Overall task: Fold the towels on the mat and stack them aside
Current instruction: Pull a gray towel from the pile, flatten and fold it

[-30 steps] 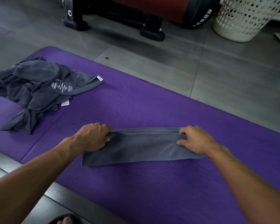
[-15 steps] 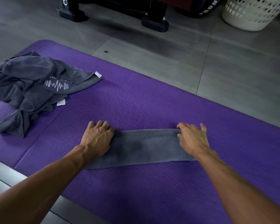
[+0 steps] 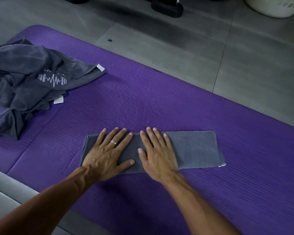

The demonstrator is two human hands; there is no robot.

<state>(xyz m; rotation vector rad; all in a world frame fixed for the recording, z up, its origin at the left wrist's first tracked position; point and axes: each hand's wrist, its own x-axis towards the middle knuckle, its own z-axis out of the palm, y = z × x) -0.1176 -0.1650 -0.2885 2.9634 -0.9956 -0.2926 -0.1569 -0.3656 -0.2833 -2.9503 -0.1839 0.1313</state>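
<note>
Both hands slid inward vs 0.5 s ago | L hand [image 3: 107,155] & R hand [image 3: 157,153] flat, fingers spread, pressing folded towel [image 3: 193,148] lower-centre on mat [image 3: 143,102] | risk: uneven push skews fold | crumpled towels [image 3: 24,82] upper left.

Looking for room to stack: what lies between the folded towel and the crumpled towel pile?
In the head view, only bare purple mat lies between the folded towel and the crumpled towel pile.

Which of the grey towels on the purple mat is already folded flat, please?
The grey strip-shaped towel under both hands; the other grey towels lie crumpled far left.
</note>
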